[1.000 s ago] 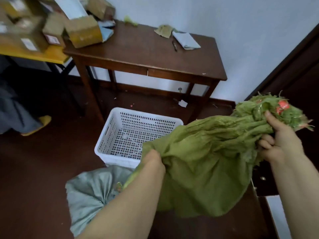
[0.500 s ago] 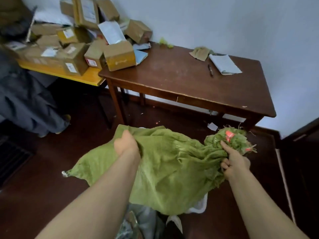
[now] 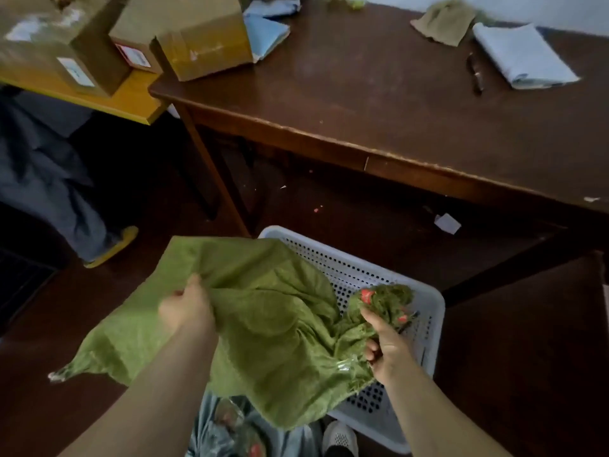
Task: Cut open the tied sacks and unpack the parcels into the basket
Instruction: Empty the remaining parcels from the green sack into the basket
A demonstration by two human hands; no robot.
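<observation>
Hands hold a limp green woven plastic sack up over the dark floor, the cloth creased and slack between them. The left hand grips a fold of cloth towards the sack's flat bottom end, its fingers curled into the fabric. The right hand is clenched round the bunched, frayed neck, where bits of red tie show among the loose threads. Under the neck and the right hand, a white perforated plastic basket stands on the floor, partly covered by the sack; what lies inside it cannot be made out. At the bottom edge, below the green cloth, lies a grey-blue sack, with a white shoe just beside it. Beyond the basket is a dark brown wooden worktop carrying a folded white paper and a dark pen. Brown cardboard boxes sit at its left end and on the adjoining yellow worktop.
</observation>
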